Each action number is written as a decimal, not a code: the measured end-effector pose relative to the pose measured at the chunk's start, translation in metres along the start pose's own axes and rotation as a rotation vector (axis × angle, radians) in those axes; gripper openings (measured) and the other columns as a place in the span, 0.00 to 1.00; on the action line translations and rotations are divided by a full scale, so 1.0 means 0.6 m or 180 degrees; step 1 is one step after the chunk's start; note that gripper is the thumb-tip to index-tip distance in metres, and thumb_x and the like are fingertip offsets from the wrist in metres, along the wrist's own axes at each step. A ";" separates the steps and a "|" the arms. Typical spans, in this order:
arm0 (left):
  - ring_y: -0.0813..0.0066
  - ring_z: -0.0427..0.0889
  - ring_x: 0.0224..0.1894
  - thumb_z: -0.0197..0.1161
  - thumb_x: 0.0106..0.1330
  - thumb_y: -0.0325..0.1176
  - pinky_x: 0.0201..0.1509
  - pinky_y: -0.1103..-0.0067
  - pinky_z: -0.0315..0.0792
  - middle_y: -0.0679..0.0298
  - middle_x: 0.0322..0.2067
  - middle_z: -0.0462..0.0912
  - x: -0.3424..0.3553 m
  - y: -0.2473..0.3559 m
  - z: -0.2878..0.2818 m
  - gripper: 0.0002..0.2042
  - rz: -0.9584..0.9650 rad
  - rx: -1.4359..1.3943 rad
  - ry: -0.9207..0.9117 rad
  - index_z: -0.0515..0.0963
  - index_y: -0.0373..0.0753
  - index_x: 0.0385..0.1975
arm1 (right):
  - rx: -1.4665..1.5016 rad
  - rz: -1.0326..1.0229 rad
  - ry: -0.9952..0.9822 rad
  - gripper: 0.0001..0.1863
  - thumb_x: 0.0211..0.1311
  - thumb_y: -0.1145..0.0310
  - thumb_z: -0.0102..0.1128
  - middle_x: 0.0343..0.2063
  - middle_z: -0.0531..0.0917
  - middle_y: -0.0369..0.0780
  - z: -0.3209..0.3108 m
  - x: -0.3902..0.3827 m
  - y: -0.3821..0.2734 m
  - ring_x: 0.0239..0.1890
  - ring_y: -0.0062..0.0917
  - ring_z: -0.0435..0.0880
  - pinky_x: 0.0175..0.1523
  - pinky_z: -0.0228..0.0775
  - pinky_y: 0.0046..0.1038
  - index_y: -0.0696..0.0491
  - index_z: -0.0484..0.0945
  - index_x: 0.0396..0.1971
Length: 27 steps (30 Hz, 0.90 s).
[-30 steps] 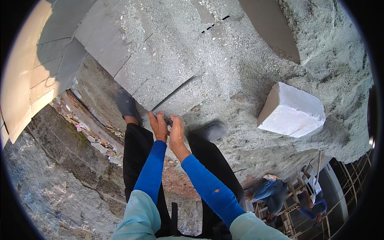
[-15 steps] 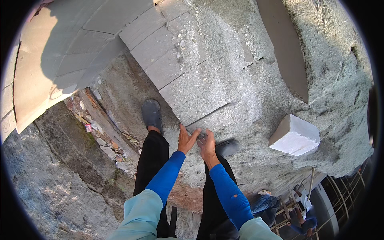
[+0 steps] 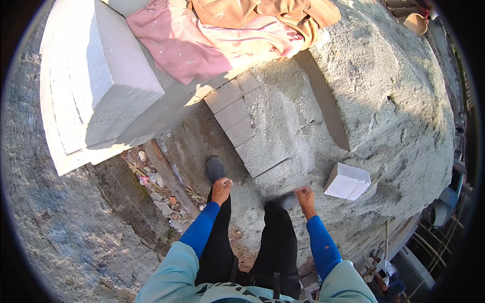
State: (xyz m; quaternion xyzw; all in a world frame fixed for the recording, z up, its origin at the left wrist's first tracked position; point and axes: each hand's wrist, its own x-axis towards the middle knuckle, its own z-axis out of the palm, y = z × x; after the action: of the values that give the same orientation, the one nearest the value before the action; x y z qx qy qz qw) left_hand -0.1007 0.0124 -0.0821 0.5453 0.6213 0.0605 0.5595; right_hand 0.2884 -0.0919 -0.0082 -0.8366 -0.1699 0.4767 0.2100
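My left hand (image 3: 222,191) hangs over my left leg, just below the dark shoe (image 3: 215,168), its fingers loosely curled and nothing seen in them. My right hand (image 3: 305,199) is beside my right shoe (image 3: 286,201), fingers also curled, with no object showing. To its right a white lightweight block (image 3: 347,183) rests tilted on the sand heap (image 3: 394,121), apart from the hand. Ahead of both hands lies a stack of grey blocks (image 3: 241,121), partly buried in sand; neither hand touches it.
Large pale blocks (image 3: 129,83) stand at the upper left, with pink cloth (image 3: 227,45) and brown cloth (image 3: 283,12) on top. A wooden beam (image 3: 172,177) and rubble (image 3: 156,194) lie left of my feet. A person (image 3: 391,283) is below at lower right.
My hands, close together at the grey stack's near corner before, have drawn apart. The left has curled its spread fingers; the right has moved toward the white block. My view takes in more ahead.
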 end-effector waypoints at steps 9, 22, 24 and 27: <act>0.57 0.87 0.43 0.64 0.69 0.38 0.48 0.67 0.80 0.49 0.40 0.87 0.162 0.059 -0.112 0.15 -0.0256 -0.0159 0.0479 0.80 0.33 0.47 | -0.0248 0.0581 -0.0277 0.24 0.66 0.54 0.65 0.34 0.86 0.39 0.096 -0.036 0.010 0.36 0.22 0.83 0.40 0.76 0.26 0.61 0.83 0.47; 0.58 0.87 0.44 0.65 0.68 0.34 0.46 0.68 0.80 0.50 0.41 0.87 0.232 0.306 0.027 0.12 0.0752 0.0088 0.0034 0.81 0.35 0.46 | -0.1601 -0.1015 0.1444 0.27 0.62 0.63 0.67 0.50 0.82 0.57 -0.277 0.179 -0.204 0.54 0.48 0.82 0.58 0.74 0.43 0.64 0.75 0.56; 0.57 0.87 0.44 0.66 0.67 0.35 0.46 0.68 0.79 0.51 0.41 0.86 0.296 0.408 0.063 0.12 0.1197 0.0116 0.0087 0.81 0.35 0.46 | -0.1199 -0.0891 0.1722 0.27 0.62 0.64 0.66 0.49 0.82 0.58 -0.334 0.212 -0.222 0.55 0.48 0.82 0.59 0.74 0.43 0.64 0.74 0.57; 0.57 0.86 0.43 0.67 0.67 0.33 0.46 0.68 0.79 0.51 0.40 0.86 0.397 0.578 0.100 0.12 0.1469 0.0095 0.0245 0.80 0.34 0.46 | -0.0928 -0.0989 0.1921 0.28 0.63 0.64 0.65 0.50 0.81 0.59 -0.362 0.238 -0.230 0.54 0.49 0.82 0.58 0.74 0.43 0.65 0.73 0.57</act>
State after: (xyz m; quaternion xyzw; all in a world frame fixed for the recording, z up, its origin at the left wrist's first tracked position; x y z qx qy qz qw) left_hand 0.2094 0.2960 -0.0164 0.6784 0.5018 0.1985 0.4986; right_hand 0.5351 0.0539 0.0584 -0.9248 -0.2914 0.1417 0.1992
